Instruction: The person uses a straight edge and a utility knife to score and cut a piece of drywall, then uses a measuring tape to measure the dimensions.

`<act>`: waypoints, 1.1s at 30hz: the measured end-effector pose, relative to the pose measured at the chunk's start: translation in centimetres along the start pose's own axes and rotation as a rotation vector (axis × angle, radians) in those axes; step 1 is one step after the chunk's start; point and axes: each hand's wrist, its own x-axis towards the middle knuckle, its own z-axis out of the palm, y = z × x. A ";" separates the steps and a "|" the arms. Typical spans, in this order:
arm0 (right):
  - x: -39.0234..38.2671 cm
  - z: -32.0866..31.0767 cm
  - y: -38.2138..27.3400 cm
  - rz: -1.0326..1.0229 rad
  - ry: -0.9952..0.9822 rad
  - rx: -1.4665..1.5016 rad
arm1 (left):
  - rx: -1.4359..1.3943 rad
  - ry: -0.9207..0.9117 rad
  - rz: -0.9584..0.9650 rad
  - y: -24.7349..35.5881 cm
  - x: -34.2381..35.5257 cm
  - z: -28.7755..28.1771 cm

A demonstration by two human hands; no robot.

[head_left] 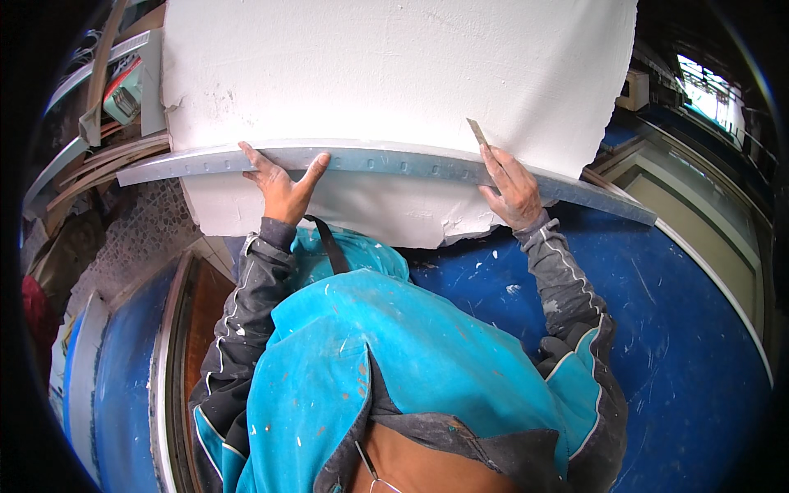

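A long grey metal profile (378, 161) with a row of small square marks lies crosswise over a white board (394, 74), close to its ragged near edge. My left hand (285, 185) presses on the profile left of its middle, thumb and forefinger spread wide across it; its other fingers are partly hidden. Farther right, my right hand (511, 187) is closed around a narrow, flat cutter blade (476, 131), which points up and left beyond the profile's far edge. That hand also rests over the profile. The grip end of the blade is hidden by my fingers.
Below the board is a scuffed blue surface (657, 329). Wood strips and scraps (103, 156) crowd the left side, above a pebbled floor (136, 234). Framed panels (699, 209) stand at the right. Both profile ends stick out past the board.
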 end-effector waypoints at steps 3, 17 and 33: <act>-0.2 0.2 0.1 0.010 0.025 0.045 | -0.017 -0.012 -0.032 0.1 -0.1 -0.1; -0.1 0.2 0.0 0.012 0.025 0.035 | 0.009 -0.019 -0.034 0.0 -0.1 0.0; -0.1 0.2 0.0 0.013 0.024 0.029 | 0.023 -0.025 -0.055 0.0 0.0 0.0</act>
